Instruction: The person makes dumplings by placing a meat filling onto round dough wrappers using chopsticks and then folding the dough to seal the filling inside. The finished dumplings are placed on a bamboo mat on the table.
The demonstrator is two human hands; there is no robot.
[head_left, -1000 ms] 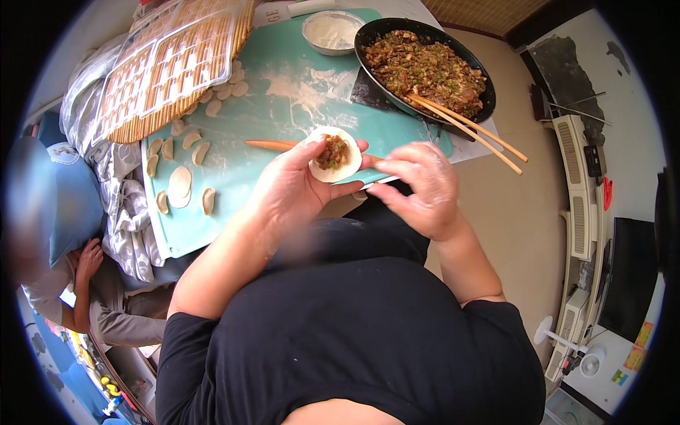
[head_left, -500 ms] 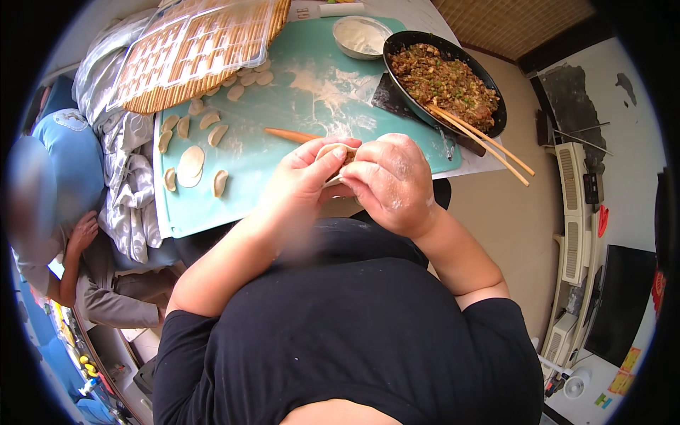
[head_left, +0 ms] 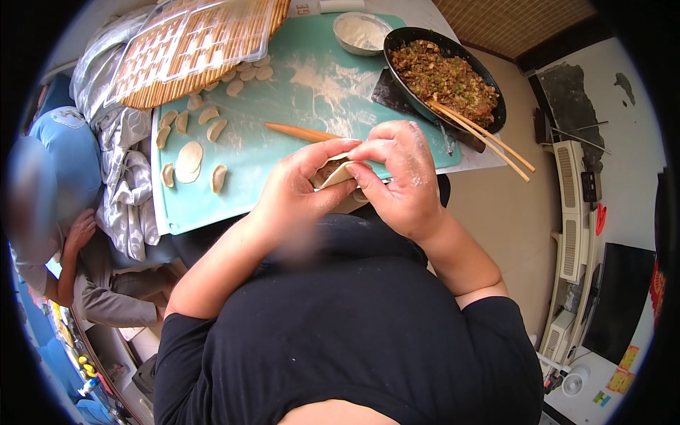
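Note:
Between both hands is a dumpling (head_left: 338,174), a pale dough wrapper folded partly around brown filling that shows through the gap. My left hand (head_left: 297,180) cups it, thumb below and fingers above. My right hand (head_left: 400,173), dusted with flour, pinches the wrapper's edge at the right. Just beyond the hands lies a wooden rolling pin (head_left: 301,132) on the teal mat (head_left: 283,163). To the left on the mat sit several folded dumplings (head_left: 217,178) and a few flat wrappers (head_left: 189,161).
At the right, a black pan (head_left: 503,106) of filling (head_left: 443,81) carries chopsticks (head_left: 489,138) across its rim. A bowl of flour (head_left: 361,32) stands behind. A woven tray (head_left: 142,99) with a clear plastic tray (head_left: 191,49) covers the far left. Another person (head_left: 67,156) sits at left.
My right hand has rolled back and its fingers have opened out somewhat along the wrapper's edge. The dumpling's filling now shows more clearly between the hands.

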